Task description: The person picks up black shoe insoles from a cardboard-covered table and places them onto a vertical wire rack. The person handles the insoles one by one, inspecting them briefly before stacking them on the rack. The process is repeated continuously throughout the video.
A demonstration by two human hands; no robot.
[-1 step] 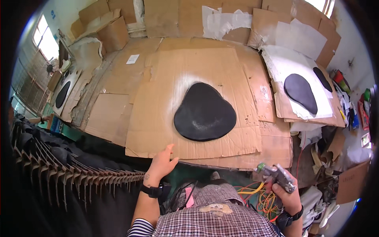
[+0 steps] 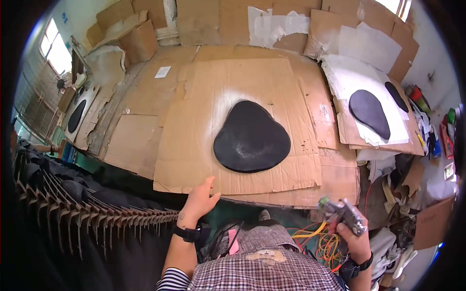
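A rounded, three-lobed black pad (image 2: 251, 138) lies flat on a cardboard sheet (image 2: 187, 162) in the middle of the table. A patch of pale specks shows on the pad's lower middle. My right hand (image 2: 353, 238) is wrapped round a metal spray gun (image 2: 347, 218), held off the table's front edge at the right. The gun's green-tinged front end points left and away from me. At the sheet's near left edge is my left hand (image 2: 199, 200), empty, fingers apart, short of the pad.
On the right, a white-covered board (image 2: 347, 80) bears two more black pads (image 2: 370, 114). Dark pieces hang on a rack (image 2: 97, 213) at lower left. Orange and yellow hoses (image 2: 318, 242) lie below the table. Upright cardboard (image 2: 199, 22) lines the back.
My right hand and the spray gun have shifted very slightly to the right. My left hand and the pad look the same.
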